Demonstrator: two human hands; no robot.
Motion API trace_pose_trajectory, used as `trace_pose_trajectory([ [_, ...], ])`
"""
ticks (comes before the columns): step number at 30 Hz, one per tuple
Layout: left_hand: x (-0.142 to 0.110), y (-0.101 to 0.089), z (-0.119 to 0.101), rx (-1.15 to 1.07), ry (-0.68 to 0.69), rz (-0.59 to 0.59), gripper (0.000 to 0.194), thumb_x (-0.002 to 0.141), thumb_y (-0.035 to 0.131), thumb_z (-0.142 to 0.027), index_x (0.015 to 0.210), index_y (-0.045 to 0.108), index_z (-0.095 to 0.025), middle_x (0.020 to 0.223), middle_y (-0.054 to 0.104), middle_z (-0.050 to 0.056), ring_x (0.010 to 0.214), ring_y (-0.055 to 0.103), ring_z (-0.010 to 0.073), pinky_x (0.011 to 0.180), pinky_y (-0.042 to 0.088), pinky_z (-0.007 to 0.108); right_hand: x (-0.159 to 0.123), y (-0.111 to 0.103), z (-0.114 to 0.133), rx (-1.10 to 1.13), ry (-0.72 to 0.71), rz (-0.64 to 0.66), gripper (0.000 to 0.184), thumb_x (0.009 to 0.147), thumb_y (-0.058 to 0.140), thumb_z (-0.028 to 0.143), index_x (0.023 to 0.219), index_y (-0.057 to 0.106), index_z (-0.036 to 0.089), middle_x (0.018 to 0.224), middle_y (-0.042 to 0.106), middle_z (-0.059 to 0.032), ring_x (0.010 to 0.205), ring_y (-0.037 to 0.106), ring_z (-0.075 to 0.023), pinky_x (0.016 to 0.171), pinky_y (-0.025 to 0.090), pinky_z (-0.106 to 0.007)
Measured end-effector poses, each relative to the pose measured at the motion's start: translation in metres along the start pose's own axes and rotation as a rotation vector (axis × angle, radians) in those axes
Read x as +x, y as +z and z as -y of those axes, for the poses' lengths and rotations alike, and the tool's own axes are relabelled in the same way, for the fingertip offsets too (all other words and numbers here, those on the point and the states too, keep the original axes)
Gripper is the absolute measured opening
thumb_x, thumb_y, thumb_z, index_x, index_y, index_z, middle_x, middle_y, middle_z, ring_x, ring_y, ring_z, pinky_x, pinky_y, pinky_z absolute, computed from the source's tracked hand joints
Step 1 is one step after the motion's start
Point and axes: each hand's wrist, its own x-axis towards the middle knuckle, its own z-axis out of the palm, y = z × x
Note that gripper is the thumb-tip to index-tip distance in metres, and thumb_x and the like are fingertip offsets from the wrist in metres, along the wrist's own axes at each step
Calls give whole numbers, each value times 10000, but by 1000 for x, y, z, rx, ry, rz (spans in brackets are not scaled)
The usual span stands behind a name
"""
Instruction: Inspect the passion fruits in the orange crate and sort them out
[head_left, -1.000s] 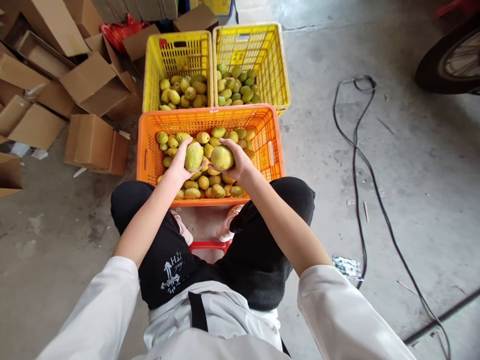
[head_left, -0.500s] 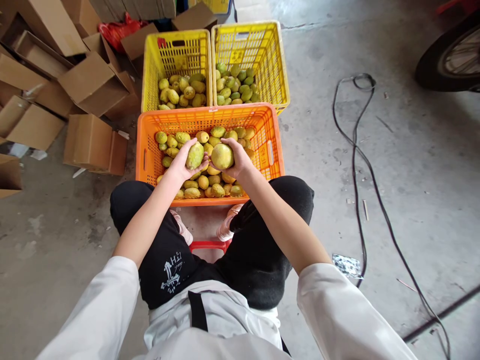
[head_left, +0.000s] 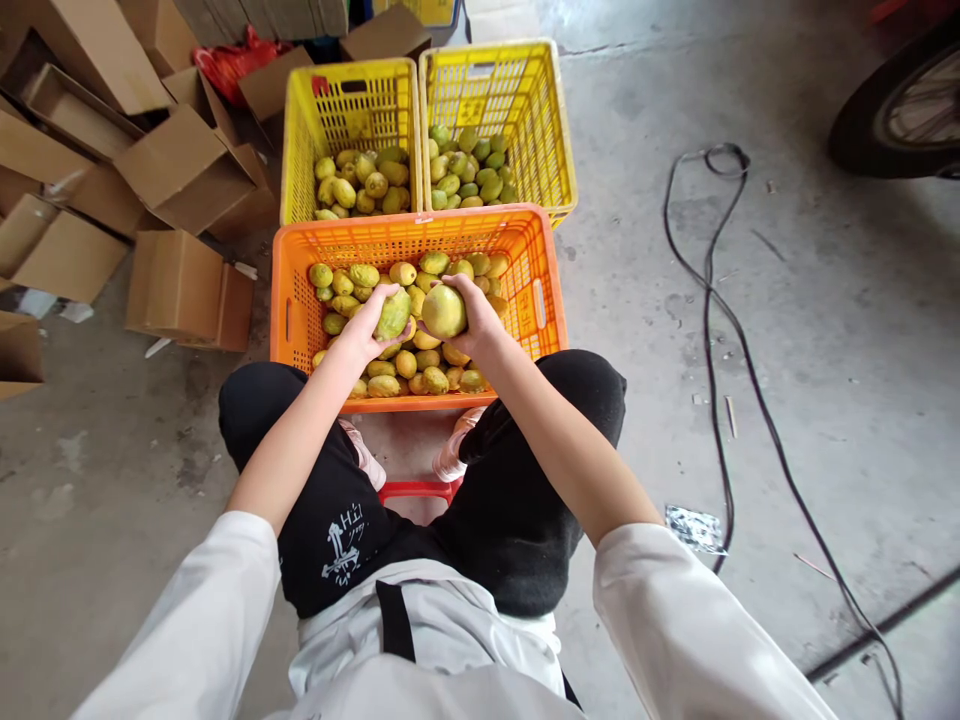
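Note:
My left hand (head_left: 367, 325) is closed around a bumpy green oval fruit (head_left: 394, 315), thumb along its top. Beside it, my right hand (head_left: 478, 315) grips a rounder, smoother, pale yellow-green fruit (head_left: 444, 311). I cannot tell the kind of fruit for certain. The two fruits are held close together, slightly apart, over an orange plastic crate (head_left: 551, 290). Many yellow and green fruits (head_left: 435, 380) of similar look lie inside that crate, partly hidden by my hands.
Two yellow crates (head_left: 296, 150) with more fruit stand behind the orange one. Cardboard boxes (head_left: 176, 285) and a red plastic bag (head_left: 232, 65) are piled at left. A black cable (head_left: 709, 290) lies on the concrete floor at right, near a wheel (head_left: 892, 110).
My left hand has turned its fruit a little and wraps further over it. The right hand and its fruit stay nearly where they were.

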Motion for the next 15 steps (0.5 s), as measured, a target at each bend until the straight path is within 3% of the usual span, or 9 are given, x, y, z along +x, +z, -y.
trace_pose_trajectory([
  [6,6,1,-1,-89,-83,-49,274,1040,518,-423,1050,693,-212,722,721,70,702,738,226,559,570,257,1,0,0,27,84,5,122,985,599,358,958,557,246,738,631,6,762,691,-213,734,649,-402],
  [10,8,-2,-1,-72,-103,-39,326,1064,454,-409,1078,701,-197,749,741,89,699,752,228,519,548,241,3,-2,0,-1,66,-65,160,1010,562,376,926,555,240,717,614,19,747,654,-187,730,611,-341],
  [12,7,-2,-1,-51,-103,-38,327,1059,487,-441,1054,709,-202,723,732,83,668,744,223,502,537,237,3,-1,-1,-25,1,-90,180,1005,593,358,871,548,245,687,584,40,725,620,-163,720,582,-290],
  [15,3,-1,-1,5,-65,-32,264,994,662,-466,974,714,-208,717,732,72,618,722,201,509,541,237,1,1,-2,-38,-55,-50,201,987,652,347,844,549,250,672,568,54,718,605,-153,701,553,-258],
])
